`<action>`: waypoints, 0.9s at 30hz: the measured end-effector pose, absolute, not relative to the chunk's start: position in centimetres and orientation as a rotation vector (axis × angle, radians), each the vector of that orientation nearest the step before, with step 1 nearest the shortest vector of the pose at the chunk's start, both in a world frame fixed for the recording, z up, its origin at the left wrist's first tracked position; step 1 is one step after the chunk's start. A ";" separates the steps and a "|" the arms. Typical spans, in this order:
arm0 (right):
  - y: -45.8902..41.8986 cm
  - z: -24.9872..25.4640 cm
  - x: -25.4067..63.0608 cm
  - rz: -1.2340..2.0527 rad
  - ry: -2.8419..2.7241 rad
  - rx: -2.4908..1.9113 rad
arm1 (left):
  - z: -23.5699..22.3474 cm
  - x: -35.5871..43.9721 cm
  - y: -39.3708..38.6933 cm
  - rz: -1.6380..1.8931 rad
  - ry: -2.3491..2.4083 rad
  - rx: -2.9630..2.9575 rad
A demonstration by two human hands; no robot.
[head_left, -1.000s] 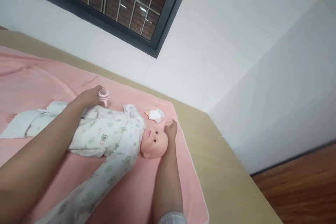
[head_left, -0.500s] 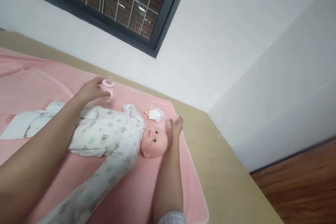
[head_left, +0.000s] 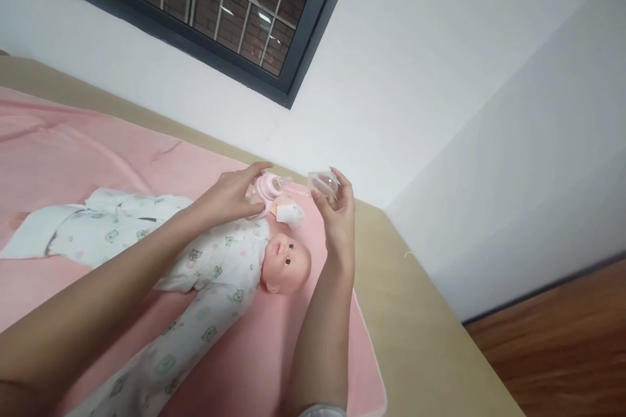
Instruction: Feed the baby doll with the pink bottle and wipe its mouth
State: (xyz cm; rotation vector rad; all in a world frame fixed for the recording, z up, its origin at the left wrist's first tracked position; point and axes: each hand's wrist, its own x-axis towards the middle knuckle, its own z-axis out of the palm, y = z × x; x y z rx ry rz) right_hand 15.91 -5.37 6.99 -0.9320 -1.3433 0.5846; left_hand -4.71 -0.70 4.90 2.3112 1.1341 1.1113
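Observation:
A pink-collared baby bottle (head_left: 267, 187) with a clear nipple is gripped by my left hand (head_left: 235, 194), tipped so the nipple points right. Facing it, a clear bottle cap (head_left: 323, 184) is pinched in my right hand (head_left: 339, 212), its wide mouth turned left. A small gap separates cap and nipple. Below both hands lies a baby doll (head_left: 286, 264) on its back, in white patterned clothes. My left forearm crosses over its body and hides part of it. Beside the doll's head is a small white and tan item (head_left: 290, 213), whose kind I cannot make out.
A pink sheet (head_left: 235, 345) covers most of the wooden tabletop (head_left: 405, 313). White walls (head_left: 440, 78) rise behind and to the right, with a dark-framed barred window (head_left: 288, 78) above. Brown wood flooring (head_left: 562, 345) shows at lower right.
My left hand has carried the bottle right and tilted it over. My right hand has lifted the cap from the sheet's edge, up and toward the bottle. The doll has stayed put.

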 end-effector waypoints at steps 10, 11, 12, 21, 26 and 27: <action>-5.4 6.5 13.6 0.598 -1.610 -0.998 | 5.7 -4.0 -2.2 1.106 1.064 2.347; -5.4 6.4 13.4 0.604 -1.631 -1.012 | 5.8 -4.0 -2.3 1.112 1.059 2.343; -5.4 6.4 13.2 0.619 -1.644 -1.024 | 5.8 -4.0 -2.4 1.117 1.052 2.340; -5.8 6.6 12.1 0.648 -1.653 -1.025 | 5.7 -4.1 -2.9 1.089 0.974 2.312; -5.5 6.6 13.1 0.564 -1.561 -0.994 | 6.1 -4.2 -3.6 1.126 0.970 2.341; -5.3 6.5 13.6 0.541 -1.520 -0.996 | 6.2 -4.4 -3.8 1.138 0.961 2.354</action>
